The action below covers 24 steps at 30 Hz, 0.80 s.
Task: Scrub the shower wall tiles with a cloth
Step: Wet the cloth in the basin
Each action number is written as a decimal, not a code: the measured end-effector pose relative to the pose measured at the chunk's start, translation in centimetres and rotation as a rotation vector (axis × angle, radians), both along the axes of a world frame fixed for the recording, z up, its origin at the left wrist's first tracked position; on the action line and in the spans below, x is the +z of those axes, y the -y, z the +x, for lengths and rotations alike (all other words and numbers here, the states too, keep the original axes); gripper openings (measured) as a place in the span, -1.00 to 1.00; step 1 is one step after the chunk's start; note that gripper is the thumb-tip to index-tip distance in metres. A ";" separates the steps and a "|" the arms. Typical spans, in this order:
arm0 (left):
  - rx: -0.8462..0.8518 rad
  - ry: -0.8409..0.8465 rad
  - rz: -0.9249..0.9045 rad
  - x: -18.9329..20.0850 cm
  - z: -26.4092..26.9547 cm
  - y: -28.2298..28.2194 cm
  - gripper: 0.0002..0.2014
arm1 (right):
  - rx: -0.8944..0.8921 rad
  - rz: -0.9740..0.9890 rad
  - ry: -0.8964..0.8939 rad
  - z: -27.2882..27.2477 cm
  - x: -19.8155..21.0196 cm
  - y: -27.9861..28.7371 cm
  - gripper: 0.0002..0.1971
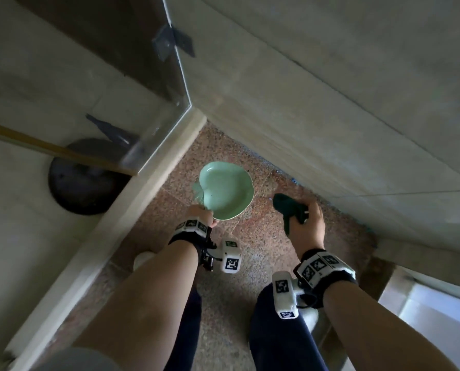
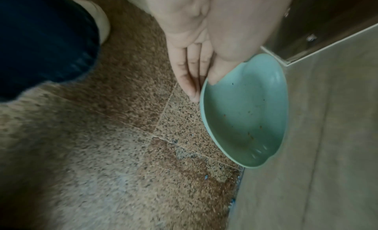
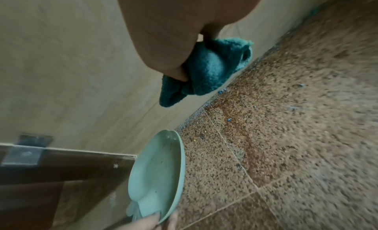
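a person stands in a shower stall, two bare forearms reaching down over a speckled granite floor (image 1: 223, 298). the right hand (image 1: 307, 223) has its fingers (image 1: 305, 208) curled round one bunched dark green cloth (image 1: 290, 207), held low beside the foot of the beige shower wall tiles (image 1: 330, 103) but, as far as the wrist view shows, hanging just off them rather than pressed flat. the left hand (image 1: 200, 214) pinches the near rim of one pale green apple-shaped dish (image 1: 226, 191), thumb inside, fingers (image 2: 189, 75) laid along the outside; the dish is tilted and looks empty save a few dark specks. scrubbing appears not yet under way: no wet streak or wiped patch can be made out on the tiles, so the whole wall seems left to do. beyond, one glass partition (image 1: 170, 97) meets the corner, with two dark metal brackets (image 1: 174, 41) fixed to it, and one round dark object (image 1: 84, 178) lies behind the glass.
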<state>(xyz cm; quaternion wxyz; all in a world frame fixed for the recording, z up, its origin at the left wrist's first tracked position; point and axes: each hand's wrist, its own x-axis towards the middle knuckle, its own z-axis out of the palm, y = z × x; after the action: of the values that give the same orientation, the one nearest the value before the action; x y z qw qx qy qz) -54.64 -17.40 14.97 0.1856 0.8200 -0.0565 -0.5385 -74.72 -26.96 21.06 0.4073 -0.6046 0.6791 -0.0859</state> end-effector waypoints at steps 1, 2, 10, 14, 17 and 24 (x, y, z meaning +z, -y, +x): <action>-0.109 0.086 -0.008 2.1 -0.2 -0.9 -0.68 | -0.032 0.003 0.001 0.0 1.6 -0.6 -0.70; -0.086 0.071 0.001 4.1 -0.1 -1.1 -0.72 | -0.064 0.007 0.001 -0.1 3.3 -1.2 -0.70; 0.364 -0.129 -0.076 18.9 0.8 -3.0 -0.78 | -0.338 0.030 0.038 -0.8 18.9 -4.5 -0.74; 0.179 -0.121 -0.077 27.0 1.2 -3.3 -0.67 | -0.500 0.012 0.041 -1.5 26.0 -6.1 -0.72; 0.029 -0.098 -0.088 32.8 1.1 -3.7 -0.70 | -0.669 -0.034 0.077 -1.7 31.1 -8.0 -0.66; -0.244 -0.035 -0.137 41.0 0.9 -4.8 -0.79 | -1.058 -0.103 0.199 -2.3 38.7 -13.8 -0.65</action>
<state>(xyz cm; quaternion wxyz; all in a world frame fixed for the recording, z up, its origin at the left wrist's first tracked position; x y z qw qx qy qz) -53.78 -12.62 56.01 0.1753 0.7829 -0.1889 -0.5662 -77.06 -13.18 59.77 0.3407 -0.1881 0.8439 -0.3694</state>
